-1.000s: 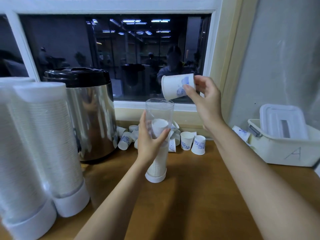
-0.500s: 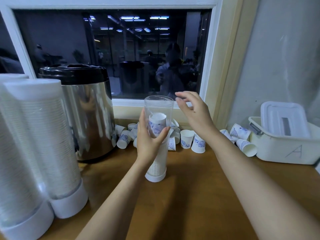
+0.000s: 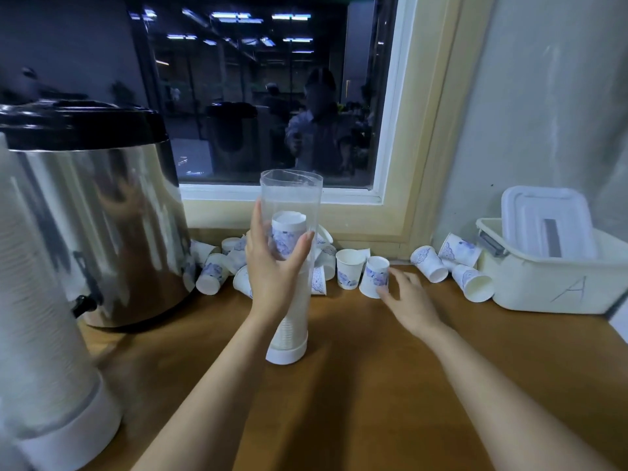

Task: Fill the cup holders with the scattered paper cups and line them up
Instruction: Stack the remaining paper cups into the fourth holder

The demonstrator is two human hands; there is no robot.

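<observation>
A clear tube cup holder (image 3: 292, 198) with a white base stands upright mid-table, partly filled with stacked paper cups; the top cup (image 3: 288, 229) is upside down. My left hand (image 3: 273, 266) grips the tube around its middle. My right hand (image 3: 409, 300) lies low on the table, fingers apart, its fingertips touching an upside-down paper cup (image 3: 373, 276) with a blue print. More paper cups lie scattered along the wall behind the tube (image 3: 212, 277), beside it (image 3: 350, 268), and at the right (image 3: 472, 282).
A steel urn (image 3: 98, 215) with a black lid stands at the left. A full cup holder (image 3: 44, 334) fills the near-left corner. A white plastic bin (image 3: 550, 287) marked "A" holds a lid at the right. The wooden table (image 3: 356, 385) meets a window sill behind.
My right hand dropped its cup into the tube, then came down to the right onto a cup on the table. My left hand has kept hold of the tube.
</observation>
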